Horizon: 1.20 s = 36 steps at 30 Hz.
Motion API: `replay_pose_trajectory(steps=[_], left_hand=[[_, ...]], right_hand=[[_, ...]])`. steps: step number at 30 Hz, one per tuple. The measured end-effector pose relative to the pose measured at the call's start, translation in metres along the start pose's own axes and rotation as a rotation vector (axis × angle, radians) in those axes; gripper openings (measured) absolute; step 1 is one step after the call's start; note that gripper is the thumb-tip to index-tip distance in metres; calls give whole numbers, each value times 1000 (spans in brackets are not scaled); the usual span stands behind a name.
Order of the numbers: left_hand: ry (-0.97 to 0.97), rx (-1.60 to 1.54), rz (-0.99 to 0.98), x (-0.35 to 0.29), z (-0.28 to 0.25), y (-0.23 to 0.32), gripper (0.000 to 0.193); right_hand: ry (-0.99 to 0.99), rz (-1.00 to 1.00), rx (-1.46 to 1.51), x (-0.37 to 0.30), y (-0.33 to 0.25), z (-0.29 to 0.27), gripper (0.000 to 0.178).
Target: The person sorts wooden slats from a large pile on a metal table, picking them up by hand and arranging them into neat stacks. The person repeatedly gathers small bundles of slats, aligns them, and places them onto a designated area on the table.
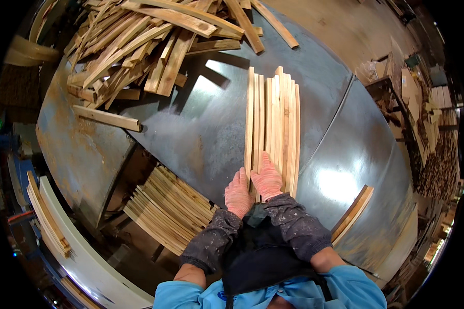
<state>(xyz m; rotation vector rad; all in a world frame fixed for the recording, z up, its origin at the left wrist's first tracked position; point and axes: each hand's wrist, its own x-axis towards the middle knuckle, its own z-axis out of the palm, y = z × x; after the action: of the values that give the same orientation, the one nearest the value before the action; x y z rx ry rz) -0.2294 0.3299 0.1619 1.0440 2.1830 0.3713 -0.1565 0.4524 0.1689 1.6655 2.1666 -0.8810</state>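
On the metal tabletop (211, 110) a row of pale wooden strips (288, 121) stands side by side, pointing away from me. A narrow gap parts a few strips on the left from the rest, and their far ends are uneven. My left hand (238, 195), in a pinkish work glove, rests against the left side of the row near its close end, fingers stretched forward. My right hand (267, 178), gloved alike, lies over the strips just beside it, index finger extended along the gap and thumb apart. Both palms are hidden.
A jumbled heap of wooden strips (175, 56) covers the far left. Stacked strips (170, 208) lie below the table edge at left; a short bundle (353, 213) sits near right. A seam (327, 134) crosses the tabletop. A pale curved rail (82, 257) runs along lower left.
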Motion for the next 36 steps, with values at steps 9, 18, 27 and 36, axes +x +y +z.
replay_pose_trajectory(steps=[9, 18, 27, 36], left_hand=[[-318, -256, 90, 25, -33, -10, 90], [-55, -697, -171, 72, -35, -59, 59], [634, -335, -118, 266, -237, 7, 125], [535, -752, -91, 398, -231, 21, 109]], right_hand=[[158, -156, 203, 6, 11, 7, 76], [-31, -332, 60, 11, -23, -6, 70], [71, -411, 146, 12, -14, 4, 64], [1, -329, 184, 14, -16, 5, 62]])
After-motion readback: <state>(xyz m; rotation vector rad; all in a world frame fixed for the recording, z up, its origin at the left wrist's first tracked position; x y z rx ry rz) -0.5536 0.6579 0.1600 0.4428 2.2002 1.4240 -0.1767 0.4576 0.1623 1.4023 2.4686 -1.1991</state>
